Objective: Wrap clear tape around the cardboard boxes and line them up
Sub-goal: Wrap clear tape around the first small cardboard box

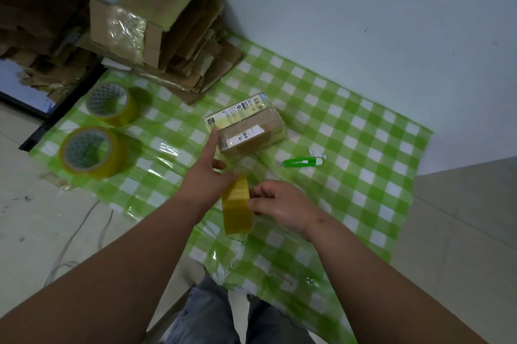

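Observation:
A small cardboard box (pixel 249 126) with labels and glossy tape lies on the green checked cloth (pixel 349 131). A yellowish roll of clear tape (pixel 237 206) is held upright on edge between my hands, just in front of the box. My right hand (pixel 279 203) pinches the roll's right side. My left hand (pixel 208 173) grips the roll's upper left edge with thumb and curled fingers, while its index finger stretches up and touches the box's left end.
Two more tape rolls (pixel 112 104) (pixel 91 152) lie at the cloth's left. A green box cutter (pixel 303 161) lies right of the box. A large taped carton (pixel 145 10) leans on a pile of flattened cardboard (pixel 195 63) at the back left. A white wall stands behind.

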`<action>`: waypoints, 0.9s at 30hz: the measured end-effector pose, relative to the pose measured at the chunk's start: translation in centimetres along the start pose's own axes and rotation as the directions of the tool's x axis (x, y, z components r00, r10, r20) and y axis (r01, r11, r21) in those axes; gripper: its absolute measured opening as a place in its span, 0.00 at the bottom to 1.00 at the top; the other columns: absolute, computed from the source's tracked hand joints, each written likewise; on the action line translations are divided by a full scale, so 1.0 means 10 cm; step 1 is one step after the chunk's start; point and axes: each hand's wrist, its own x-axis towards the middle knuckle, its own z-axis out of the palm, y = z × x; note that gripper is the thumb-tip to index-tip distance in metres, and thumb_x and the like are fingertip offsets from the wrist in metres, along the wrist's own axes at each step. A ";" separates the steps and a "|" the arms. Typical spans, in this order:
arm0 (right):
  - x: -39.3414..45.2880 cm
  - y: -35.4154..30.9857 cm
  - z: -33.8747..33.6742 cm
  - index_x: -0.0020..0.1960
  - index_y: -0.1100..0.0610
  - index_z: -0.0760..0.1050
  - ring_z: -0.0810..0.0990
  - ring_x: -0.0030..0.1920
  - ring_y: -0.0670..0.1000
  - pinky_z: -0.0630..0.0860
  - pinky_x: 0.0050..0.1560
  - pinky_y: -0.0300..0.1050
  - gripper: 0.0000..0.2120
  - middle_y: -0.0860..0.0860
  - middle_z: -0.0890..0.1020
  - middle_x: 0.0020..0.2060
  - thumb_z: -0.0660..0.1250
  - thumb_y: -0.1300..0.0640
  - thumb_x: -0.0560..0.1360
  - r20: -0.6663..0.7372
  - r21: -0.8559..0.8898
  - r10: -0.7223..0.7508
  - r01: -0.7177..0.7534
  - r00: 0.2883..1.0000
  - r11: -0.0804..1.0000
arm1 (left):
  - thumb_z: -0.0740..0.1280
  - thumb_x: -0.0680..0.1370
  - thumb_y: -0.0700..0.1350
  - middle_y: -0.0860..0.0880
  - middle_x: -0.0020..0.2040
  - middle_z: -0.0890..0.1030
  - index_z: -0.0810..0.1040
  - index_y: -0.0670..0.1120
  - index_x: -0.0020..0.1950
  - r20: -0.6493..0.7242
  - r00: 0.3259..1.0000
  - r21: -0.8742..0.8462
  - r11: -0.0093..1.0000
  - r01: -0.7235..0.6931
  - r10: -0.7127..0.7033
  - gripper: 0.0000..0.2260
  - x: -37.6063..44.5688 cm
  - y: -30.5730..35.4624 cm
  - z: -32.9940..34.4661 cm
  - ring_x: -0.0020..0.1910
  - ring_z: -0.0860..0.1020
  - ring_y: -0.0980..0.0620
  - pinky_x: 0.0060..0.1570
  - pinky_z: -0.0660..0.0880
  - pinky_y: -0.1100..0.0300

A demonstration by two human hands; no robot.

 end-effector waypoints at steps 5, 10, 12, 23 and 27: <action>0.18 0.18 -0.23 0.57 0.54 0.79 0.79 0.58 0.53 0.74 0.60 0.45 0.09 0.51 0.81 0.57 0.63 0.58 0.79 -0.249 -0.187 -0.002 -0.046 0.969 0.981 | 0.73 0.75 0.43 0.47 0.53 0.80 0.59 0.50 0.78 -0.083 0.989 -0.213 0.972 0.101 -0.121 0.35 -0.03 -0.05 0.08 0.49 0.79 0.52 0.40 0.73 0.60; 0.37 0.37 -0.49 0.75 0.52 0.66 0.68 0.68 0.58 0.68 0.67 0.54 0.25 0.54 0.68 0.70 0.60 0.58 0.78 -0.367 -0.628 -0.094 -0.172 0.926 0.759 | 0.73 0.76 0.46 0.48 0.55 0.79 0.77 0.48 0.59 -0.084 0.970 -0.264 0.944 0.200 -0.229 0.14 -0.04 -0.11 0.12 0.53 0.79 0.48 0.51 0.77 0.54; 0.41 0.39 -0.55 0.76 0.50 0.62 0.66 0.69 0.58 0.64 0.67 0.56 0.27 0.52 0.66 0.71 0.59 0.59 0.77 -0.346 -0.710 -0.082 -0.204 0.935 0.674 | 0.73 0.76 0.45 0.46 0.56 0.80 0.78 0.47 0.58 -0.048 0.958 -0.371 0.896 0.244 -0.281 0.12 -0.04 -0.14 0.13 0.51 0.80 0.48 0.51 0.78 0.52; 0.45 0.43 -0.57 0.58 0.54 0.68 0.72 0.58 0.57 0.65 0.59 0.53 0.12 0.53 0.75 0.55 0.58 0.61 0.76 -0.371 -0.759 -0.108 -0.233 0.922 0.608 | 0.70 0.78 0.40 0.47 0.46 0.81 0.81 0.45 0.48 0.032 0.925 -0.561 0.760 0.330 -0.378 0.01 -0.06 -0.12 0.13 0.41 0.78 0.50 0.41 0.75 0.56; 0.36 0.19 -0.54 0.52 0.53 0.62 0.76 0.38 0.55 0.70 0.42 0.48 0.05 0.47 0.73 0.35 0.59 0.57 0.81 -0.350 -0.511 -0.186 -0.020 0.918 0.859 | 0.71 0.77 0.40 0.47 0.46 0.81 0.81 0.45 0.49 0.034 0.922 -0.586 0.739 0.331 -0.386 0.02 -0.06 -0.12 0.14 0.41 0.78 0.50 0.41 0.76 0.55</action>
